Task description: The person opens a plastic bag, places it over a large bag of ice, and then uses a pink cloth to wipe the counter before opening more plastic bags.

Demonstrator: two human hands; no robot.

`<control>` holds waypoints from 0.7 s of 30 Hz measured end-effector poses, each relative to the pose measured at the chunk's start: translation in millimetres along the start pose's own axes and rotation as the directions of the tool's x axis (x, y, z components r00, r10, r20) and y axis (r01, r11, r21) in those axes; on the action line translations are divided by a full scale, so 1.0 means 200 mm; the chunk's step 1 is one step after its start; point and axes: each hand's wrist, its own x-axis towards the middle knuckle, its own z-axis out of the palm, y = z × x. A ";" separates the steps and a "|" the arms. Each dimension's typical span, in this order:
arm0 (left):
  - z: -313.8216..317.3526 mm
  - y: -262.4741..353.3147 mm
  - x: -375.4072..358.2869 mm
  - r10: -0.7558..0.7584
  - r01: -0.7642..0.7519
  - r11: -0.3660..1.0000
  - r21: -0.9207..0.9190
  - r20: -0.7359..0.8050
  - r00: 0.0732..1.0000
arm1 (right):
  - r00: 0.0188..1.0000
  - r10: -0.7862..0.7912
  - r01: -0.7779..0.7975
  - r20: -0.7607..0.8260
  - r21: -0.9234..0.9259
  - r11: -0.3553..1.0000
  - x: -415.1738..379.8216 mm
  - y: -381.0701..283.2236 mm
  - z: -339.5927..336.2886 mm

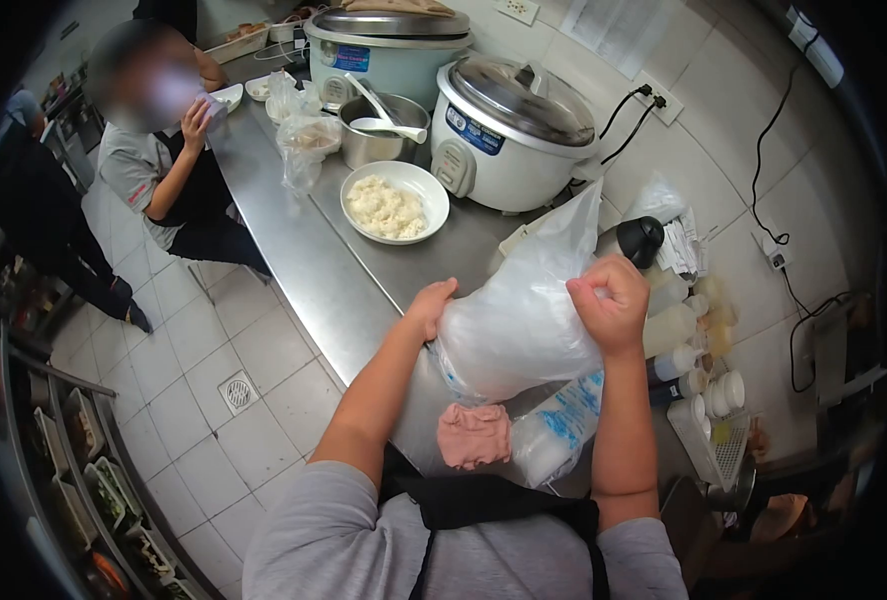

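Observation:
A large translucent white plastic bag (pixel 519 325) stands on the steel counter in front of me, its top pulled up to a point. My right hand (pixel 614 303) is closed in a fist on the bag's upper right side. At the bag's left side, my left hand (pixel 432 308) grips it, with some fingers hidden behind the plastic. Just below the bag lies a folded pink cloth (pixel 474 436). Beside the cloth is a clear plastic pack with blue print (pixel 559 430). Farther up the counter sits a white bowl of rice (pixel 396 203).
Two rice cookers (pixel 512 130) (pixel 389 55) stand along the wall, near a steel pot (pixel 376 130) holding white utensils. Bottles (pixel 670 330) and a white basket (pixel 709 450) line the right side. A person (pixel 179 160) sits at the counter's far left end.

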 end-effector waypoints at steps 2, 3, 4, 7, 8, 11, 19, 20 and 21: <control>0.04 -0.02 -0.04 0.159 -0.147 0.981 0.128 -0.082 0.984 | 1.000 -0.024 0.024 -0.001 0.085 0.996 0.01 0.04 0.00; 0.06 -0.03 -0.09 0.285 -0.246 0.930 0.271 -0.114 0.952 | 0.999 -0.034 0.034 -0.004 0.129 0.991 0.00 0.06 0.00; 0.08 -0.04 -0.15 0.411 -0.329 0.850 0.412 -0.126 0.903 | 0.998 -0.045 0.050 -0.040 0.136 0.989 -0.01 0.09 0.00; 0.09 -0.14 -0.28 0.547 -0.379 0.687 0.620 -0.098 0.831 | 0.993 -0.065 0.073 -0.103 0.073 0.995 -0.03 0.17 -0.01; 0.09 -0.18 -0.32 0.554 -0.371 0.658 0.655 -0.087 0.828 | 0.994 -0.059 0.059 -0.094 -0.006 0.998 -0.05 0.18 -0.03; 0.11 -0.31 -0.43 0.623 -0.411 0.584 0.700 -0.062 0.780 | 0.989 0.039 -0.075 -0.142 -0.254 0.964 -0.05 0.11 -0.03; 0.06 -0.28 -0.47 0.158 -0.150 0.947 0.285 -0.003 0.987 | 0.949 0.249 -0.295 -0.191 -0.276 0.915 -0.04 -0.07 0.06; 0.07 -0.21 -0.50 -0.008 0.000 0.991 0.137 0.052 0.999 | 0.959 0.222 -0.262 -0.178 -0.246 0.933 -0.05 -0.03 0.05; 0.07 -0.19 -0.50 -0.035 0.034 0.999 0.027 0.049 0.998 | 0.967 0.193 -0.227 -0.167 -0.215 0.950 -0.06 0.00 0.03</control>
